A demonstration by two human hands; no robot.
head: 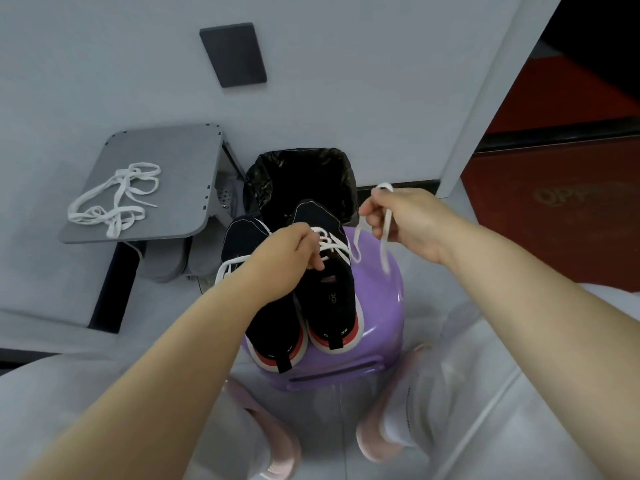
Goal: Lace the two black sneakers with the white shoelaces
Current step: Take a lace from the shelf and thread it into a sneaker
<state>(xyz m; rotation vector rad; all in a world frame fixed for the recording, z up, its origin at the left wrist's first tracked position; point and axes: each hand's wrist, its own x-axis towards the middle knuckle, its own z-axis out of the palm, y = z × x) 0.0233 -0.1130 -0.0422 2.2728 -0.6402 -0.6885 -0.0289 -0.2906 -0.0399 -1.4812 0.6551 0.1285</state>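
— Which way do the shoes point?

— Both toes point away from the person, toward the bin (265,188) lined with a black bag; the heels with their red-and-white soles face the person. Each long axis runs near to far, tipped slightly left at the toe.

— How many of each?

— Two black sneakers, side by side and touching, on one purple stool (381,306). I count two white laces. The threaded shoelace (341,244) crosses the eyelets of the right sneaker (329,296). The loose shoelace (116,199) lies tangled on a grey tabletop (166,150), well apart to the left. A white strand also curves past the left sneaker (242,244), and I cannot tell what it belongs to.

— And the hands?

— The left hand (294,251) lies over the front of the right sneaker, fingers curled, pinching the threaded shoelace at the crossings. Its forearm covers much of the left sneaker. The right hand (398,220) is raised to the right of the shoes and beyond them, above the stool's far edge, fist closed round the same lace. A loop pokes out above its knuckles and two strands hang from it, one leading back to the eyelets.

— Anything else nearby?

— A pair of grey slippers (173,258) sits under the tabletop, just left of the stool.
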